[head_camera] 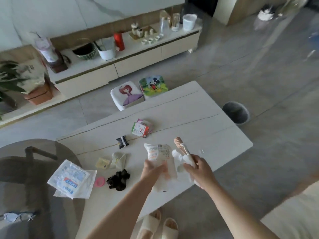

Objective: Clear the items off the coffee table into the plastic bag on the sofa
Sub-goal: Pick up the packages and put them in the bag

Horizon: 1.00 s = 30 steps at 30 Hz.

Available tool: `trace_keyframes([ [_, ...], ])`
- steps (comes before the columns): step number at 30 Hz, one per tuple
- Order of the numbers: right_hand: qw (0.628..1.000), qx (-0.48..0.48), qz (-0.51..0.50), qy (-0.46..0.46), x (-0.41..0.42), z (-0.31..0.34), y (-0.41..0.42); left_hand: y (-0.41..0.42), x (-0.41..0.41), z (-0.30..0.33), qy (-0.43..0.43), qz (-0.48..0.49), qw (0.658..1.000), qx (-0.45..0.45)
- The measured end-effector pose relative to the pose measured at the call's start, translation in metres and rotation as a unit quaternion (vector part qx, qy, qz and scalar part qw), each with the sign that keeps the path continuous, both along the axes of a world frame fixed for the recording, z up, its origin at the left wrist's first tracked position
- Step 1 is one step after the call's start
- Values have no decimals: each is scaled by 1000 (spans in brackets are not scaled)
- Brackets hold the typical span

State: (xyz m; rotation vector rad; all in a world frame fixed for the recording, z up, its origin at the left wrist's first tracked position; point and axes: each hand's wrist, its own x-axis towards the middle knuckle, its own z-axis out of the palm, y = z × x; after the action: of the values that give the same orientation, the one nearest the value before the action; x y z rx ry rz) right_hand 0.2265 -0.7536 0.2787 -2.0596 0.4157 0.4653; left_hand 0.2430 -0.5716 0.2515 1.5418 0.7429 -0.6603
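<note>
The coffee table (189, 107) is white with thin dark veins. On it lie a black scrunchie (118, 179), a pink ring (99, 181), a pale yellow packet (102, 163), a black wrapper with a white band (122, 141), a red, green and white sachet (140, 130), and a white bag printed in blue with a red stripe (72, 180). One stool (127, 94) shows a red-haired girl in purple; the other stool (153, 85) shows Mickey Mouse on green. The slippers (160, 225) are cream.

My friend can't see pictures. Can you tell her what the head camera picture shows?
A person stands at a white coffee table; the left hand holds a white packet, and the right hand holds crumpled tissue and a ribbed wooden stick. A black scrunchie, pink ring and small wrappers lie on the table.
</note>
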Motion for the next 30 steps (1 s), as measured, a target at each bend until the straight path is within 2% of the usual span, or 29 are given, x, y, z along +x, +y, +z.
trace_keyframes([
  [4, 998, -1, -64, -21, -3, 43, -21, -33, 34, 31, -58, -113, 992, 3],
  [8, 984, 25, -174, -19, -20, 80, -40, -62, 48, 66, -124, -242, 962, -18],
  [16, 922, 73, -380, -12, -83, 100, -84, -133, 39, 98, -147, -393, 906, -52],
  [23, 855, 125, -501, -52, -169, 77, -150, -233, -9, 89, -88, -483, 868, -80],
  [30, 816, 50, -576, -10, -272, 32, -243, -347, -97, 45, -27, -562, 825, -46],
])
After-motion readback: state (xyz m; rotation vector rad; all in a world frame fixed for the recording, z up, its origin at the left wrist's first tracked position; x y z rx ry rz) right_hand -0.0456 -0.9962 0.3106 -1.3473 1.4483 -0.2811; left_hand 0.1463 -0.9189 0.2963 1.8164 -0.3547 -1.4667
